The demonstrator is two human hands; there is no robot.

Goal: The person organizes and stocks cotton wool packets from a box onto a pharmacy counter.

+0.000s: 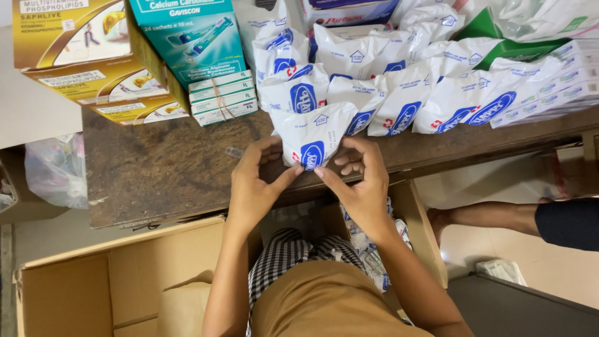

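Both my hands hold one white plastic packet (310, 133) with a blue oval mark, at the front edge of a dark wooden table (162, 168). My left hand (253, 184) pinches its lower left corner. My right hand (359, 178) pinches its lower right corner, fingers curled. Behind it lie several more white packets (387, 81) in overlapping rows across the table.
Yellow cartons (93, 62), a teal carton (190, 37) and banded small white boxes (221, 97) stand at the table's left. An open cardboard box (112, 281) sits below the table; more packets (368, 246) lie in a box by my lap. Another person's leg (518, 218) is at right.
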